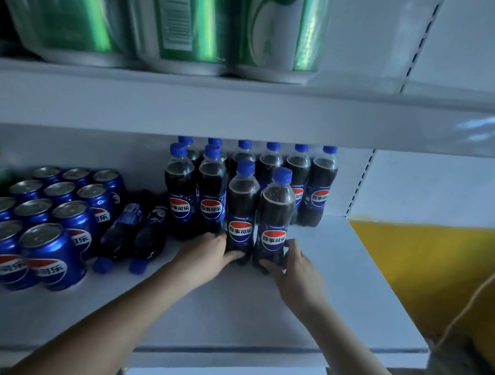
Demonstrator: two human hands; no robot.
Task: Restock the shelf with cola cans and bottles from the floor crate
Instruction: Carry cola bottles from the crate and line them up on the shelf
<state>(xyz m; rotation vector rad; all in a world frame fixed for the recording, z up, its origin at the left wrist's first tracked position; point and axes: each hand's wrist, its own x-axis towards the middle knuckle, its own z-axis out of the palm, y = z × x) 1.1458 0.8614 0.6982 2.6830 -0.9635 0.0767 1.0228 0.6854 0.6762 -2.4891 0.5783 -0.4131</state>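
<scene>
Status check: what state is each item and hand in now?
left hand: grips left front bottle, upright, at base
right hand: grips right front bottle, upright, at base
fallen bottles: two, lying on sides, capped
rear bottles: upright, capped
cola cans: upright, in rows
green cans: upright, upper shelf

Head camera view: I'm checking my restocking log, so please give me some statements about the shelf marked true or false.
1. The left hand grips the base of an upright front bottle. True.
2. The right hand is open and holds nothing. False: it grips the base of the neighbouring front bottle.
3. Every cola bottle stands upright. False: two lying bottles rest on their sides beside the blue cans, caps toward the front.
4. The upper shelf carries green cans. True.
</scene>
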